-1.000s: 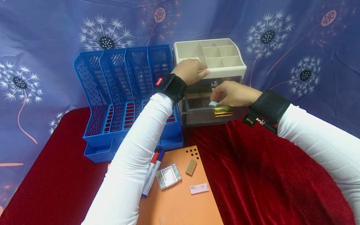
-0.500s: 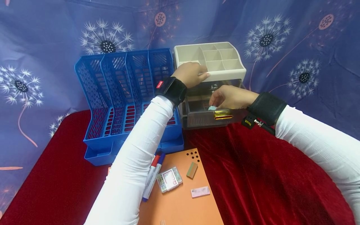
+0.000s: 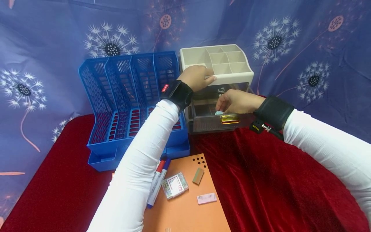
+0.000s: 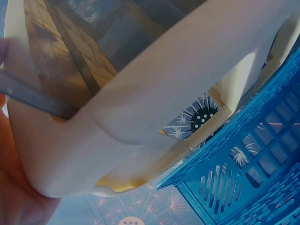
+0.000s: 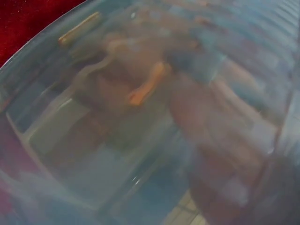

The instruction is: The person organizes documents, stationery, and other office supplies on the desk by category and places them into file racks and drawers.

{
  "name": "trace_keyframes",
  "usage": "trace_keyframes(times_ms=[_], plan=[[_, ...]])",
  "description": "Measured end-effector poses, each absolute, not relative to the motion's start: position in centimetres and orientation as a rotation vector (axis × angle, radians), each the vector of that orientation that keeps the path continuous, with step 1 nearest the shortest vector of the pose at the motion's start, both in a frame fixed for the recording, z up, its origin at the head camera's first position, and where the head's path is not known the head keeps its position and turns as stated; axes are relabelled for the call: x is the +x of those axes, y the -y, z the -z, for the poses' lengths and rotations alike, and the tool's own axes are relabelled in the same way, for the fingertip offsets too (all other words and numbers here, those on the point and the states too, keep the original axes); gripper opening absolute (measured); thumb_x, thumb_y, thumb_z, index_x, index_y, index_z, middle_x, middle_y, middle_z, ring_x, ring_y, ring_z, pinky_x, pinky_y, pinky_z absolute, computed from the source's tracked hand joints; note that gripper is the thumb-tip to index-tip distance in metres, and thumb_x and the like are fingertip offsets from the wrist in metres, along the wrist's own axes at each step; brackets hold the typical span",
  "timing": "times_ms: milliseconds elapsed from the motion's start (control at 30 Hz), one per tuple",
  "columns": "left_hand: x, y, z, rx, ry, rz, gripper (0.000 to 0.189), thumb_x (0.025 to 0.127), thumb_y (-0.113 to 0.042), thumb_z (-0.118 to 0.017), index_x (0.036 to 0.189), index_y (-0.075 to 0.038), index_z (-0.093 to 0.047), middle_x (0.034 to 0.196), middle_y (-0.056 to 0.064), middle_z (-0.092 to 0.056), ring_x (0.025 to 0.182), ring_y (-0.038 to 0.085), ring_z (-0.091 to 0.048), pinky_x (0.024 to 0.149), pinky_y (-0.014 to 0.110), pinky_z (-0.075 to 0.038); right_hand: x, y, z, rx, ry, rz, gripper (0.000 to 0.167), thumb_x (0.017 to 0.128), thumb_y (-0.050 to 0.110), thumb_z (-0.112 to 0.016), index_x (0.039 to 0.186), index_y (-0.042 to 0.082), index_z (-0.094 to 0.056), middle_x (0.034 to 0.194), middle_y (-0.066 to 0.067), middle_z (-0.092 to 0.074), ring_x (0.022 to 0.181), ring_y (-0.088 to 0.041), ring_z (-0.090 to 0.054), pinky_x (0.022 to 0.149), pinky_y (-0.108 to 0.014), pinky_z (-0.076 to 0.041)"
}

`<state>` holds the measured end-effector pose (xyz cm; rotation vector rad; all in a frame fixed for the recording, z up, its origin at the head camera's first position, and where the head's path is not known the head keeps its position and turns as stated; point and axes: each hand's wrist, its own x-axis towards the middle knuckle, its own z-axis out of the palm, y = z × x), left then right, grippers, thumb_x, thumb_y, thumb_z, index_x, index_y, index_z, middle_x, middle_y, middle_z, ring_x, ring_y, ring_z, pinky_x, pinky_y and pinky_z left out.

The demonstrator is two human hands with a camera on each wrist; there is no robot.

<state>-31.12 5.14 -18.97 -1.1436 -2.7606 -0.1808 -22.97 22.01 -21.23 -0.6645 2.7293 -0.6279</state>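
R hand (image 3: 234,101) w/ pale block (image 3: 219,112) in pinch at smoky plas. drawer (image 3: 207,124), L hand (image 3: 197,77) round cream organizer rim (image 3: 234,77)

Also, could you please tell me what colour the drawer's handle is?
The handle is shiny gold, clearest in the head view.

Can make out no whole word. Can see only illegible pale lettering on the red tag (image 3: 165,88) of the left black wristband (image 3: 185,95), tiny print on the clear plastic box's white label (image 3: 175,185), unreadable white marks (image 3: 222,90) below the white organizer top (image 3: 233,78).
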Motion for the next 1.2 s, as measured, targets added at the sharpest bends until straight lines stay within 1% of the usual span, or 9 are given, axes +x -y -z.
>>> trace_keyframes(times_ms=[167, 333, 667, 900, 1200], plan=[[-31.05, -5.15, 18.99, -1.148, 2.754, 0.191, 0.035, 0.100, -0.038, -0.041, 0.104, -0.012, -0.064, 0.091, 0.002, -0.057, 0.088, 0.018, -0.051, 0.084, 0.032, -0.039, -22.86, -21.92, 21.25, -0.658, -2.746, 0.609, 0.023, 0.079, -0.009, -0.062, 0.101, -0.002, -0.064, 0.093, -0.013, -0.067, 0.092, -0.027, -0.063, 0.083, -0.043, -0.048], [-31.11, -5.26, 19.04, -1.154, 2.746, 0.201, 0.034, 0.100, -0.038, -0.042, 0.104, -0.013, -0.065, 0.090, 0.002, -0.057, 0.087, 0.018, -0.051, 0.082, 0.031, -0.038, -22.78, -21.95, 21.30, -0.654, -2.748, 0.597, 0.023, 0.079, -0.009, -0.062, 0.101, -0.002, -0.064, 0.094, -0.013, -0.067, 0.092, -0.027, -0.062, 0.082, -0.043, -0.048], [-30.62, -5.09, 18.64, -1.146, 2.752, 0.205, 0.034, 0.100, -0.036, -0.043, 0.101, -0.011, -0.065, 0.088, 0.003, -0.055, 0.086, 0.019, -0.051, 0.082, 0.033, -0.038, -22.79, -21.70, 21.28, -0.657, -2.779, 0.586, 0.020, 0.079, -0.009, -0.062, 0.098, -0.001, -0.065, 0.092, -0.013, -0.068, 0.090, -0.026, -0.064, 0.081, -0.042, -0.049], [-30.59, -5.12, 18.72, -1.151, 2.753, 0.209, 0.033, 0.100, -0.036, -0.043, 0.100, -0.011, -0.064, 0.085, 0.002, -0.053, 0.085, 0.019, -0.050, 0.080, 0.032, -0.036, -22.71, -21.89, 21.25, -0.688, -2.776, 0.589, 0.017, 0.081, -0.003, -0.066, 0.098, -0.001, -0.065, 0.093, -0.012, -0.068, 0.089, -0.025, -0.064, 0.082, -0.043, -0.048], [-30.75, -5.13, 18.64, -1.149, 2.759, 0.184, 0.033, 0.100, -0.037, -0.042, 0.101, -0.012, -0.064, 0.087, 0.002, -0.055, 0.086, 0.018, -0.050, 0.081, 0.031, -0.037, -22.74, -22.27, 21.14, -0.738, -2.809, 0.627, 0.016, 0.081, -0.002, -0.068, 0.097, 0.000, -0.066, 0.091, -0.010, -0.068, 0.087, -0.024, -0.064, 0.081, -0.042, -0.049]])
